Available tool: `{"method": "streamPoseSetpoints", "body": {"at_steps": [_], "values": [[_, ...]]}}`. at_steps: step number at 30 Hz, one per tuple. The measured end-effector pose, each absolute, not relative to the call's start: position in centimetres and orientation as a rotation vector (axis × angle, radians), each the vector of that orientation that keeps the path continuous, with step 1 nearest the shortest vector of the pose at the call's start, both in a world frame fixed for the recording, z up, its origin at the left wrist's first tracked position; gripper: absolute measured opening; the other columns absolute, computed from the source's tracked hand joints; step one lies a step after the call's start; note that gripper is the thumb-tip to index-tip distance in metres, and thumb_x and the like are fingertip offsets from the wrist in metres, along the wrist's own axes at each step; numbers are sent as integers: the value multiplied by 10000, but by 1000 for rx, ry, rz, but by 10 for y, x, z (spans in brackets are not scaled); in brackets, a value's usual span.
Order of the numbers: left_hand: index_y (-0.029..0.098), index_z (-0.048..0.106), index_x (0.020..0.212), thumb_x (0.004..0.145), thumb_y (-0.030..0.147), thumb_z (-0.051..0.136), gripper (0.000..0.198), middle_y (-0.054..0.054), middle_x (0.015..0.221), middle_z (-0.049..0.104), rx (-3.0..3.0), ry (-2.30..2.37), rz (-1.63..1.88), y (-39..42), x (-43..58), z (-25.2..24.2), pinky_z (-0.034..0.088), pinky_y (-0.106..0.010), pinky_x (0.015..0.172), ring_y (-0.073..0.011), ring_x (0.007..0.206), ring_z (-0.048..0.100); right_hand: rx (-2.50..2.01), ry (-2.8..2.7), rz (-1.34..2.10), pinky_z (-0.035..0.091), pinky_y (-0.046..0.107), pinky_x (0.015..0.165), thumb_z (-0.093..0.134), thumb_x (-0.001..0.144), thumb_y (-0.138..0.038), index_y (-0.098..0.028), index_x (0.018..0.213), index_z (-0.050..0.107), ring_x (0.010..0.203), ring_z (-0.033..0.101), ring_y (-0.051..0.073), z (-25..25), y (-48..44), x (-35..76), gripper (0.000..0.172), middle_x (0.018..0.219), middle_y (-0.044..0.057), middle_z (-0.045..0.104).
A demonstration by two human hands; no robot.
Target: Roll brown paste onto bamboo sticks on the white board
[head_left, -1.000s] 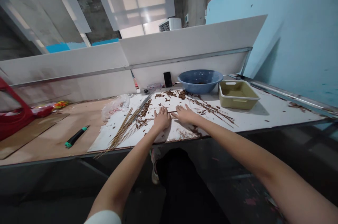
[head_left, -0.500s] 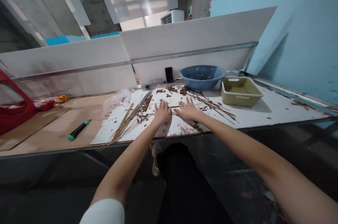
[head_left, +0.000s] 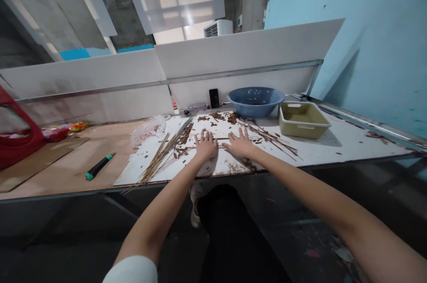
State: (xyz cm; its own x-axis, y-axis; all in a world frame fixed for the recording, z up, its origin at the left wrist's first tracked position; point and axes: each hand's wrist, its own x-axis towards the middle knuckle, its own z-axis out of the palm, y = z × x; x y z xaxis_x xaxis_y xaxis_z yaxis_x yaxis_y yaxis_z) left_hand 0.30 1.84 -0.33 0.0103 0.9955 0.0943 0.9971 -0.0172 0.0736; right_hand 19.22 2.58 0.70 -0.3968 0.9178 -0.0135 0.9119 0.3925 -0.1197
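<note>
Stick [head_left: 223, 139] in the middle of it all, lying crosswise on the white board [head_left: 340, 141], right between the two hands and seemingly running in under both! Left hand [head_left: 206, 146] palm down, fingers spread, clasping nothing; right hand [head_left: 240, 145] a match for it, flat and fanned out, thumb pointing in toward its partner. A second, thinner stick seems to lie just nearer the body, though the hands hide too much to be sure.

The step here, by the look of it, is pressing or rolling the stick under both palms. The next move, I'd judge, calls for level, equal pressure from each side, so the stick stays straight and doesn't skid or snap.

And look at the surroundings! Brown bits [head_left: 232, 117] scattered beyond the fingers, a bundle of sticks [head_left: 155, 160] fanned out off the left hand, more dark sticks [head_left: 276, 139] off to the right, and behind those the blue basin [head_left: 256, 108] with the green tub [head_left: 303, 131] just beside it.

Any names on show? None I can read: the phone [head_left: 214, 98] propped at the back shows a dark face, the black-and-green handle [head_left: 99, 167] far left gives no legible mark, and the tub's front looks plain.
</note>
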Motion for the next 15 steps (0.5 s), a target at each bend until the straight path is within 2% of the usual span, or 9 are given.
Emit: {"method": "streamPoseSetpoints", "body": {"at_steps": [3,6,12,15], "values": [[194,288,1823,1139,452,255,732,-120,1871,292,-2243,-2105,-188,-5,-1,-16,-8,-733,1396,-379,1775,79,-1628,-2581,122,-108,683,1393,232,1101,-742,-97,1814,238,1758,-52,449,-3,-1,204,962,1890,156,206],[212,258,1833,1145,471,259,734,-94,1877,279,-2274,-1993,-213,-31,-6,-28,-11,-692,1414,-354,1777,97,-1563,-2590,96,-90,685,1398,183,1093,-792,-112,1823,208,1758,-48,449,-14,-28,219,997,1901,140,149],[147,330,1803,1157,408,225,705,-137,1866,295,-2355,-1993,-130,-11,1,-19,73,-659,1423,-332,1761,201,-1605,-2569,115,-48,754,1372,205,1113,-769,-217,1794,370,1746,27,506,-15,-23,222,892,1892,160,217],[177,336,1802,1158,395,233,688,-142,1859,317,-2330,-2050,-144,13,5,-12,105,-686,1410,-338,1753,230,-1600,-2587,100,-27,776,1359,257,1117,-749,-269,1780,409,1745,74,505,-14,-8,217,833,1889,159,239]]}}
